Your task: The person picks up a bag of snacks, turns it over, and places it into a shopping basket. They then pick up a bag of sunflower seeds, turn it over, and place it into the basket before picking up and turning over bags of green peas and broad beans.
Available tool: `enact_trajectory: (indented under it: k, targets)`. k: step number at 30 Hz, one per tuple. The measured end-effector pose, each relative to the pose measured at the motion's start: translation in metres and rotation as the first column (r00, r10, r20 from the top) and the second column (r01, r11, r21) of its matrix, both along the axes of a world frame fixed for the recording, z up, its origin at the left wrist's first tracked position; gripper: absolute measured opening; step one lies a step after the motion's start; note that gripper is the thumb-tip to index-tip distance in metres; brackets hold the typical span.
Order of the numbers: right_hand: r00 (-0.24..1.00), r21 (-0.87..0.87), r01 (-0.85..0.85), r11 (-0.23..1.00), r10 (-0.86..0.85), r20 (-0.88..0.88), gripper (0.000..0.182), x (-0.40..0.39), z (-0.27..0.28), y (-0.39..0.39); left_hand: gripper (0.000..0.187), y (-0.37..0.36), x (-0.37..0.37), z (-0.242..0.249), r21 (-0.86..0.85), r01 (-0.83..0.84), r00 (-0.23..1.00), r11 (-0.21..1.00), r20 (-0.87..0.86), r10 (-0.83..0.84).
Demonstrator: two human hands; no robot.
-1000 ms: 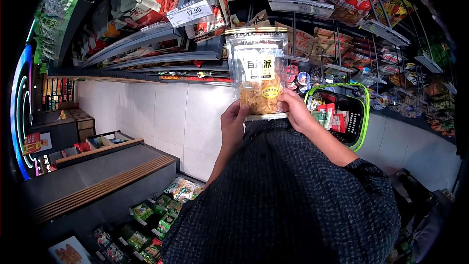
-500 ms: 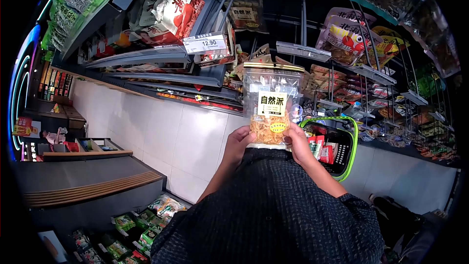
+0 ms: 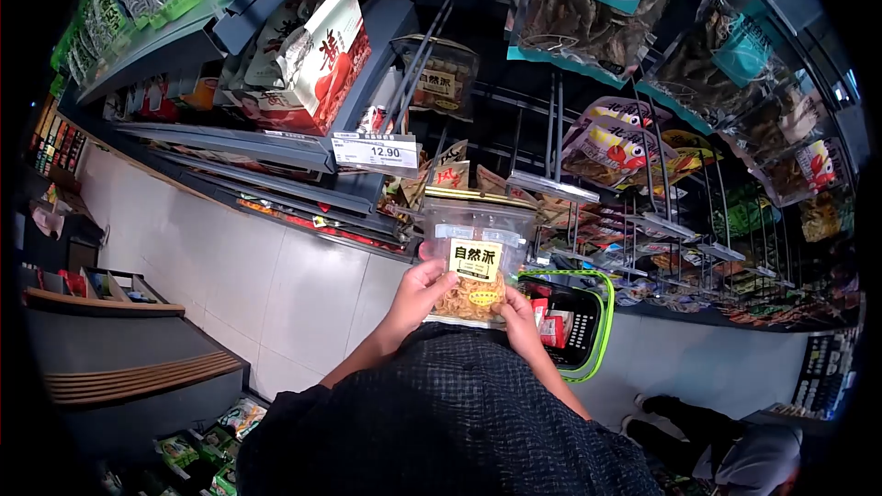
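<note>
A clear zip-top snack bag (image 3: 475, 259) with a cream label and yellowish dried shreds in its lower half is held upright in front of my body. My left hand (image 3: 415, 301) grips its left side, thumb lying on the front near the label. Around the lower right corner, my right hand (image 3: 522, 320) is closed with its thumb on the front. The fingers behind the bag are hidden. Just right of the bag is a black shopping basket with a green rim (image 3: 606, 298), holding red and white packets (image 3: 553, 326).
A shelf with a 12.90 price tag (image 3: 375, 150) juts out at the upper left, bearing a red and white pouch (image 3: 331, 69). Hooks with hanging snack bags (image 3: 611, 142) fill the right. At lower right a person's dark-clad legs (image 3: 684, 418) show.
The view has shifted, so the bag and hands sit lower and further left. My left hand has moved higher up the bag's side, its thumb now by the label. The person at lower right shows more.
</note>
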State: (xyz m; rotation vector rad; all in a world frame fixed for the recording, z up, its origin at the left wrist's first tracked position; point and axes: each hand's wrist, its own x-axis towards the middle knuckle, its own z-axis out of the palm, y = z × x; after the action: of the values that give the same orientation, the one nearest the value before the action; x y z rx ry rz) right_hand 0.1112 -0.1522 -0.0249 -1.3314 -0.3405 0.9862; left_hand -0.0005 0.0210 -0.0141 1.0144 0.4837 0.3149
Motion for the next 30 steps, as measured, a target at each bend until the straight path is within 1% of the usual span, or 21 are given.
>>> enact_trajectory:
  k: [1,4,5,6,8,10,11,12,14,15,16,18,19,20,22,23,24,25,27,28,30]
  targets:
    - [1.000,-0.030,-0.024,0.999,0.025,0.019,0.027,0.004,-0.002,0.001,0.019,0.006,0.005,-0.005,0.001,0.001,1.000,1.000,0.005,-0.001]
    - [0.998,-0.019,0.040,0.999,-0.040,0.038,0.030,0.011,0.001,0.013,0.021,0.025,0.018,-0.002,0.024,0.035,0.999,0.999,0.025,-0.035]
    - [0.998,-0.012,0.042,0.999,-0.042,0.036,0.036,0.016,0.005,0.019,0.021,0.031,0.023,-0.003,0.015,0.015,0.999,1.000,0.041,-0.016]
    - [0.991,-0.009,0.098,0.995,-0.097,0.091,0.043,0.023,-0.002,0.023,0.022,0.036,0.028,0.001,0.029,-0.030,0.998,0.999,0.049,0.029]
    - [0.941,-0.004,0.194,0.981,-0.185,0.284,0.052,0.032,0.032,0.041,0.023,0.051,0.034,-0.005,0.097,-0.069,0.996,0.993,0.061,0.064]
    - [0.924,0.073,0.274,0.959,-0.283,0.257,0.053,0.044,0.059,0.049,0.025,0.062,0.038,-0.007,0.154,-0.091,0.995,0.984,0.039,0.086]
    - [0.915,0.141,0.302,0.943,-0.328,0.233,0.054,0.047,0.076,0.051,0.027,0.066,0.041,-0.013,0.167,-0.111,0.993,0.980,0.060,0.102]
    - [0.912,0.186,0.301,0.935,-0.339,0.230,0.054,0.052,0.088,0.050,0.030,0.069,0.044,-0.015,0.157,-0.113,0.993,0.981,0.059,0.105]
    - [0.920,0.335,0.320,0.886,-0.375,0.114,0.057,0.058,0.109,0.051,0.029,0.073,0.049,-0.019,0.192,-0.104,0.994,0.976,0.047,0.096]
    - [0.924,0.393,0.309,0.866,-0.371,0.092,0.060,0.060,0.115,0.050,0.029,0.076,0.050,-0.003,0.187,-0.079,0.996,0.979,0.052,0.070]
    - [0.929,0.430,0.301,0.851,-0.364,0.072,0.062,0.060,0.125,0.052,0.029,0.078,0.050,0.003,0.172,-0.079,0.996,0.982,0.057,0.070]
    - [0.932,0.457,0.299,0.838,-0.359,0.047,0.058,0.058,0.137,0.052,0.028,0.081,0.052,0.008,0.255,-0.030,0.997,0.967,-0.056,0.045]
    - [0.937,0.466,0.297,0.833,-0.349,0.027,0.056,0.060,0.136,0.047,0.030,0.083,0.054,-0.001,0.314,0.007,0.996,0.949,-0.088,0.022]
    - [0.941,0.477,0.295,0.828,-0.339,0.006,0.053,0.062,0.134,0.043,0.030,0.084,0.057,-0.009,0.309,0.008,0.996,0.951,-0.085,0.020]
    - [0.894,0.422,0.421,0.803,-0.446,-0.044,0.048,0.056,0.144,0.051,0.027,0.088,0.061,-0.016,0.407,0.024,0.998,0.913,-0.067,0.004]
    - [0.892,0.443,0.429,0.787,-0.446,-0.073,0.053,0.055,0.145,0.048,0.024,0.085,0.062,-0.017,0.355,-0.058,0.998,0.933,-0.015,0.068]
    - [0.890,0.466,0.437,0.769,-0.445,-0.101,0.058,0.056,0.145,0.046,0.024,0.086,0.062,-0.016,0.352,-0.055,0.998,0.935,-0.017,0.065]
    - [0.887,0.461,0.443,0.769,-0.451,-0.101,0.058,0.056,0.149,0.046,0.024,0.088,0.061,-0.016,0.356,-0.037,0.999,0.934,0.029,0.029]
    - [0.932,0.563,0.320,0.762,-0.359,-0.044,0.071,0.057,0.156,0.047,0.024,0.091,0.060,-0.006,0.377,0.012,0.994,0.926,0.093,-0.051]
    - [0.930,0.562,0.324,0.761,-0.367,-0.040,0.071,0.057,0.156,0.046,0.024,0.092,0.060,-0.001,0.375,0.018,0.994,0.927,0.096,-0.059]
    - [0.908,0.514,0.368,0.775,-0.420,-0.017,0.079,0.057,0.156,0.045,0.022,0.092,0.059,0.007,0.422,0.075,0.975,0.903,0.160,-0.156]
